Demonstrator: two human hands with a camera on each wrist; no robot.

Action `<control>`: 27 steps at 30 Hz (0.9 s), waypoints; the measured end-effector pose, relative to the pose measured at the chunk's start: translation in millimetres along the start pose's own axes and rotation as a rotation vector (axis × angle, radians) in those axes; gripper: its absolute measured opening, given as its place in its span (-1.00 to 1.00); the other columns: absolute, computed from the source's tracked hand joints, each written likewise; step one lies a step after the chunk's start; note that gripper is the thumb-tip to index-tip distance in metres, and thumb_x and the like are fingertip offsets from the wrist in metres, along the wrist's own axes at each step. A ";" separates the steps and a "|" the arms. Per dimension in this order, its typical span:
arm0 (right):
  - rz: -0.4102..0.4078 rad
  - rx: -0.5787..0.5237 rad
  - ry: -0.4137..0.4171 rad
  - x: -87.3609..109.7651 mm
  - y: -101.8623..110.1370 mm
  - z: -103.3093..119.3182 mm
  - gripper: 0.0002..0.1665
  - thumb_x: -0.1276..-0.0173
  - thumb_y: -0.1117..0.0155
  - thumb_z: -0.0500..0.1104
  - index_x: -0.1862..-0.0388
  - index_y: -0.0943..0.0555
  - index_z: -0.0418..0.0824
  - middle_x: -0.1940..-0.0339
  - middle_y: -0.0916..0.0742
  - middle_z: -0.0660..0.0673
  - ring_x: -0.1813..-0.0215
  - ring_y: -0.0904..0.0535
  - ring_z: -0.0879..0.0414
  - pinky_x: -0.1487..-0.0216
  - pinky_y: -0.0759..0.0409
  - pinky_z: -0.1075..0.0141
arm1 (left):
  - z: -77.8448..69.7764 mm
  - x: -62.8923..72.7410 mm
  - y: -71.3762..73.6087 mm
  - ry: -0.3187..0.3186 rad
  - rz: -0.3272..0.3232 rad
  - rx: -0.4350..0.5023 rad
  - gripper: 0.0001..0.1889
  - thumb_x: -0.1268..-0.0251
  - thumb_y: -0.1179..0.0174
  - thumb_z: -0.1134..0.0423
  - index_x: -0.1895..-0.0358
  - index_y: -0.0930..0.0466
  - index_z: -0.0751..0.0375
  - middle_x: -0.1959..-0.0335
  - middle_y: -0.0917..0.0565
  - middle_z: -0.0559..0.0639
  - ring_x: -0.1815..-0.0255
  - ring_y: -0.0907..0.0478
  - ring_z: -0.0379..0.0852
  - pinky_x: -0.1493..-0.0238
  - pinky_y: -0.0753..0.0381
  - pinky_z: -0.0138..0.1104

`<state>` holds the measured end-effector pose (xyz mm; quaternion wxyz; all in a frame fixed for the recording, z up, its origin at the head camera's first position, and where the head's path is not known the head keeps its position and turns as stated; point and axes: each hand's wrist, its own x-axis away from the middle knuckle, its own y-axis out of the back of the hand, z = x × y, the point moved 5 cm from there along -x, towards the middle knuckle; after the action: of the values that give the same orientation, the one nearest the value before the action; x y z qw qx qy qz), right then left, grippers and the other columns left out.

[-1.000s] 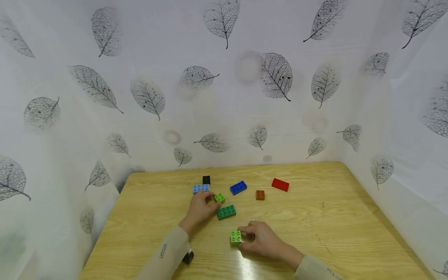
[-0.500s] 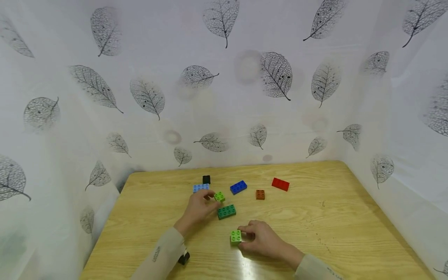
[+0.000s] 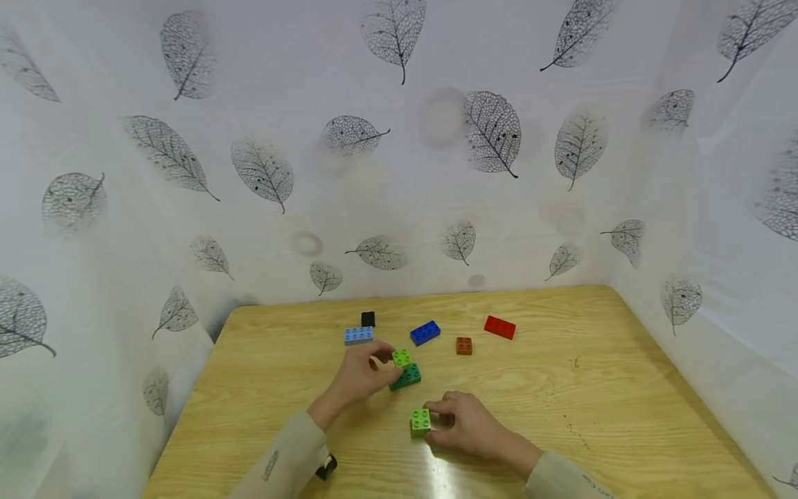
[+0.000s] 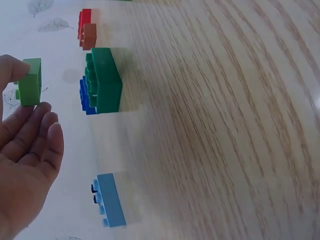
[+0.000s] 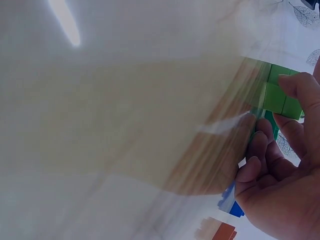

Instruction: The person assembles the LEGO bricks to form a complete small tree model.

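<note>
My left hand (image 3: 355, 380) pinches a lime green toy building brick (image 3: 402, 357) between thumb and fingers. In the left wrist view this brick (image 4: 31, 82) is lifted off the table, its studs facing up. Just beneath it in the head view lies a longer dark green brick (image 3: 409, 376), partly covered by the left thumb. Nearer the front, my right hand (image 3: 470, 426) grips a second lime green piece (image 3: 420, 422) that stands on the table. A seam in the right wrist view suggests two stacked lime green bricks (image 5: 276, 97) there.
Toward the back of the wooden table (image 3: 548, 402) lie a light blue brick (image 3: 358, 335), a black brick (image 3: 368, 319), a blue brick (image 3: 425, 333), an orange-brown brick (image 3: 464, 346) and a red brick (image 3: 500, 327). A leaf-print curtain (image 3: 405, 194) surrounds the table.
The left hand has lifted its lime green brick and carried it rightward, over the dark green brick's far side. The right hand and its lime green piece have stayed put.
</note>
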<state>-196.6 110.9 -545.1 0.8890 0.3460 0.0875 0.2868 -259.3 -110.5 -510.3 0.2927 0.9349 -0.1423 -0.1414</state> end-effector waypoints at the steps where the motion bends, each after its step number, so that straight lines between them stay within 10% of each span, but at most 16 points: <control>1: -0.002 0.002 0.002 0.1 0.2 -0.2 -0.37 -0.30 -0.57 0.07 -0.26 -0.72 -0.21 0.36 -0.62 0.10 0.35 -0.39 0.36 0.33 -0.41 0.43 | -2.6 0.8 -0.4 -0.012 0.006 -0.003 -0.70 -0.31 -0.47 0.16 -0.05 -0.72 0.14 0.11 -0.78 0.02 0.07 -0.68 0.02 0.12 -0.63 -0.38; 27: -0.036 -0.006 0.012 0.6 -0.1 0.3 -0.40 -0.27 -0.60 0.03 -0.24 -0.74 -0.19 0.42 -0.60 0.08 0.39 -0.37 0.38 0.37 -0.40 0.43 | -23.6 32.4 -22.5 -0.133 0.173 0.103 -0.68 -0.21 -0.51 0.26 -0.01 -0.72 0.17 0.17 -0.76 -0.04 0.16 -0.67 0.01 0.07 -0.72 -0.31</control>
<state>-195.9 111.0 -544.9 0.8946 0.3398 0.0983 0.2729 -217.2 -92.1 -510.8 0.2451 0.9217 -0.2484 -0.1696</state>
